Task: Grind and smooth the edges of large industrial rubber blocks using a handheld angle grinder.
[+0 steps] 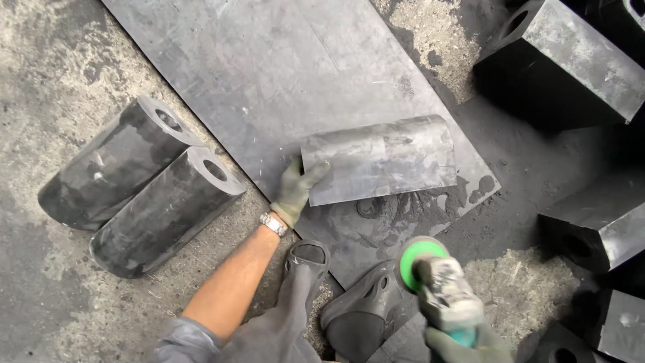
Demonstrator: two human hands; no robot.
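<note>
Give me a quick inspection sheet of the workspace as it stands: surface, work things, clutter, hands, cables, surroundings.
Surface: dark flat sheet lying on a rough, dusty concrete floor; scuff marks and dark dust in front of the workpiece.
Job's things: rounded-top black block resting on the sheet; angle grinder with a green disc, lifted clear of the block.
Clutter: two black cylinders with centre holes lying side by side on the floor, off the sheet.
Hands: gloved left hand gripping the block's left end; gloved right hand holding the grinder body.
Cables: nothing seen.
Surroundings: square black blocks with holes stacked at the right; the person's dark clogs at the sheet's edge.
</note>
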